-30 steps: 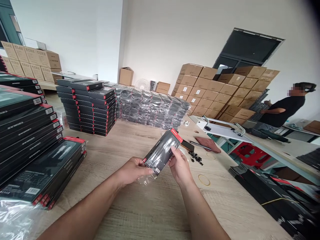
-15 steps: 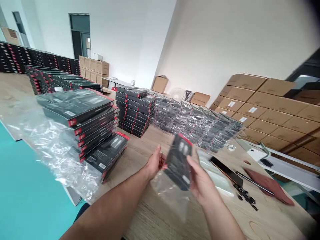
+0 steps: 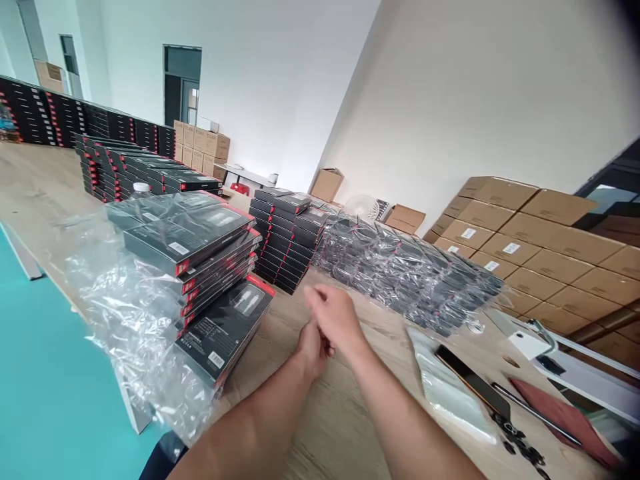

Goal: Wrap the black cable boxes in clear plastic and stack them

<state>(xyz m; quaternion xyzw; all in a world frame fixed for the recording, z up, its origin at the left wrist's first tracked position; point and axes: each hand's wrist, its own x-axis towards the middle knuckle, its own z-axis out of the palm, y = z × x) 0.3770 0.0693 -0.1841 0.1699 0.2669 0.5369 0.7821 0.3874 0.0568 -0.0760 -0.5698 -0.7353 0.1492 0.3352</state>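
My right hand (image 3: 336,313) is closed, thumb and fingers pressed together, just above my left hand. My left hand (image 3: 313,347) has curled fingers; the two hands touch or overlap, and anything inside them is hidden. Left of them lies a short pile of flat black-and-red boxes, its top box (image 3: 233,327) showing a barcode label and a picture. Behind it, a taller stack of boxes (image 3: 187,233) is partly covered by clear plastic bags (image 3: 130,320). To the right, a pale plastic packet (image 3: 450,387) lies on the wooden table (image 3: 345,420).
A phone (image 3: 473,380), small black parts (image 3: 520,440) and a dark red cloth (image 3: 563,417) lie at the right. Plastic-wrapped boxes (image 3: 400,267) and another box stack (image 3: 283,240) stand ahead. Cardboard cartons (image 3: 545,247) rise behind. The table's left edge drops to a teal floor (image 3: 45,373).
The black box in clear plastic between my hands is gone from them; I cannot tell where it lies. My hands have come together and closed. The view has shifted slightly.
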